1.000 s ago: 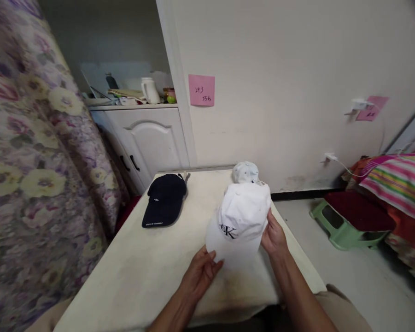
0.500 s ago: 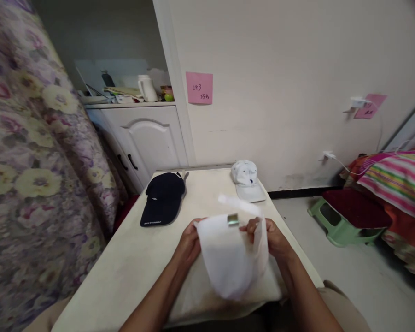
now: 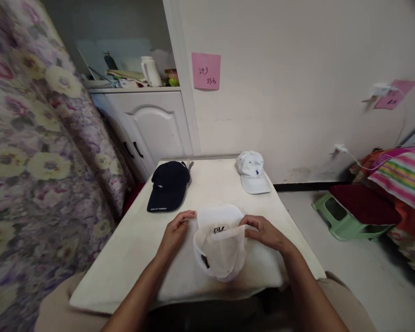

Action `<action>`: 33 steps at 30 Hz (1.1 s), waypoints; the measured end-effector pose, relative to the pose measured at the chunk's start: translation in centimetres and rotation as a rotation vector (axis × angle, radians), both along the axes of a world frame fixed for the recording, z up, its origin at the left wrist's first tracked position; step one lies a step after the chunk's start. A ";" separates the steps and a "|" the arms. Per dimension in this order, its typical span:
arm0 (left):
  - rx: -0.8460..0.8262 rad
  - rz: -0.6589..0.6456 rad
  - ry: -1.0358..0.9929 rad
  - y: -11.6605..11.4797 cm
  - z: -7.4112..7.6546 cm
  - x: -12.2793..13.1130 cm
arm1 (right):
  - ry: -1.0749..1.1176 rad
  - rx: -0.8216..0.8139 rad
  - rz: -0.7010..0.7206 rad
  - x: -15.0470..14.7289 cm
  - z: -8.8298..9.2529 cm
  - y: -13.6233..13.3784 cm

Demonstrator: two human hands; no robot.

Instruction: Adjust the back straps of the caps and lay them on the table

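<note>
A white cap with a dark logo (image 3: 220, 242) lies near the front edge of the cream table (image 3: 138, 244), its brim pointing away from me and its crown folded toward me. My left hand (image 3: 175, 233) rests at the cap's left side, fingers touching the brim edge. My right hand (image 3: 266, 232) pinches the cap's right side. Further back lie a black cap (image 3: 167, 191) at the left and a small white cap (image 3: 252, 171) at the right.
A flowered curtain (image 3: 31, 152) hangs at the left. A white cabinet (image 3: 148, 124) with a jug and clutter stands behind the table. A pink note (image 3: 206, 70) is on the wall. A green stool (image 3: 345, 219) and striped bedding (image 3: 400, 173) are at the right.
The white logo cap was held up facing me, then turned over in both hands, and now lies on the table. The view tilted down and shifted slightly.
</note>
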State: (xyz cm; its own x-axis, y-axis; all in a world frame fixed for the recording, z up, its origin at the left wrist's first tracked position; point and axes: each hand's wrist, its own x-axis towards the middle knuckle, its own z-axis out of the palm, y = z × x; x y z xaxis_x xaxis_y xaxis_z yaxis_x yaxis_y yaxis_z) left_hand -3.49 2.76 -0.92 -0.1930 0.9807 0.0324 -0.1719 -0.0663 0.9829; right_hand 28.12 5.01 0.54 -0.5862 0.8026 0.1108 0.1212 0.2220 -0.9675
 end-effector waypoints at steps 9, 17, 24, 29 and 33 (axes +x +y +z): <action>0.220 -0.306 0.409 -8.4 7.1 1.9 | -0.069 0.029 0.194 1.2 2.7 -1.1; 0.223 -0.446 0.669 -7.5 6.8 4.1 | -0.073 0.094 0.243 0.4 3.9 -2.6; 0.205 -0.380 0.663 -5.5 6.2 5.8 | -0.148 0.153 0.202 -0.3 6.2 -5.2; 0.184 -0.314 0.692 -4.9 6.0 6.1 | 0.073 -0.073 0.058 0.5 5.6 -4.4; 0.164 -0.307 0.681 -5.0 6.3 5.8 | 0.120 -0.163 -0.024 0.3 4.7 -3.8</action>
